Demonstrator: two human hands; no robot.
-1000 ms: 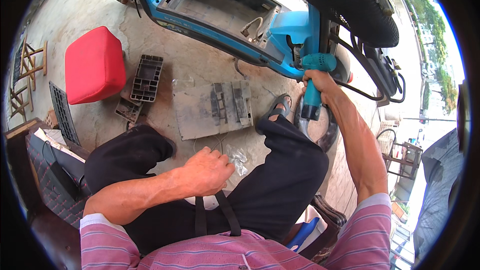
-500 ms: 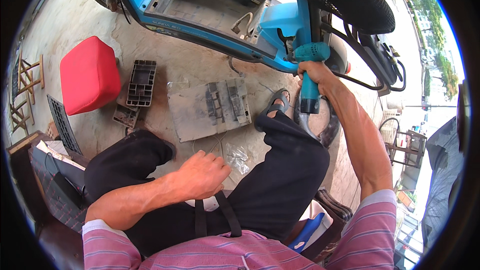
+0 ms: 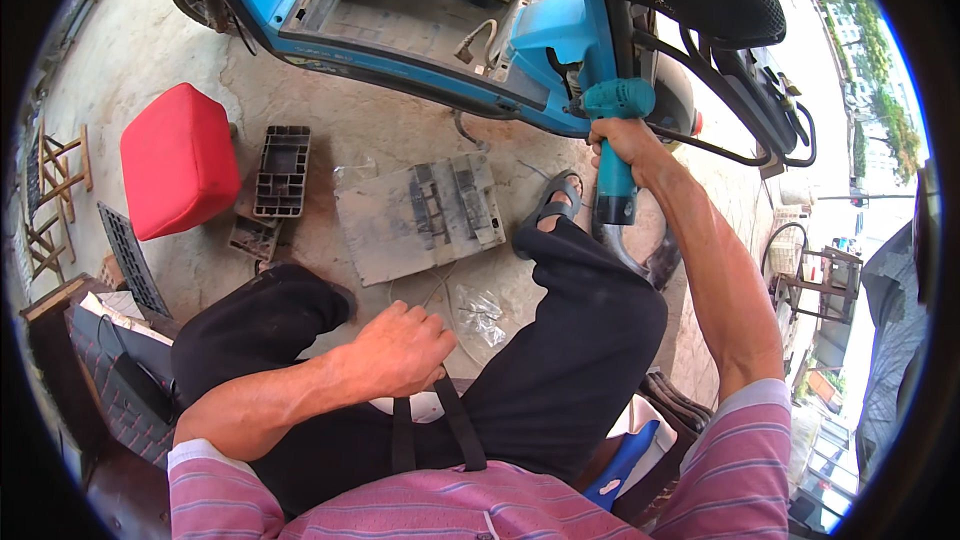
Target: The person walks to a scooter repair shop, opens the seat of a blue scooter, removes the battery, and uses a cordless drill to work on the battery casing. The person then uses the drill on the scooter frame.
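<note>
My right hand (image 3: 622, 145) is wrapped round the grip of a teal cordless drill (image 3: 618, 100). The drill's head is close to the rear of a blue electric scooter (image 3: 560, 35); whether its tip touches anything is hidden. Above my lap my left hand (image 3: 405, 348) is closed, with its knuckles up. A black strap (image 3: 455, 415) runs from my waist up to the underside of that hand. Whatever the left fingers hold, if anything, is out of sight.
The scooter's floor compartment is uncovered, with a cable connector (image 3: 465, 48) inside. On the ground lie a dusty grey panel (image 3: 385, 240), a black compartment tray (image 3: 283, 170) and a clear plastic bag (image 3: 480, 315). A red padded stool (image 3: 180, 162) stands at left. A metal-framed stand (image 3: 825, 285) is at right.
The view has shifted slightly. My right hand still grips the drill beside the scooter, and my left hand stays closed above my lap.
</note>
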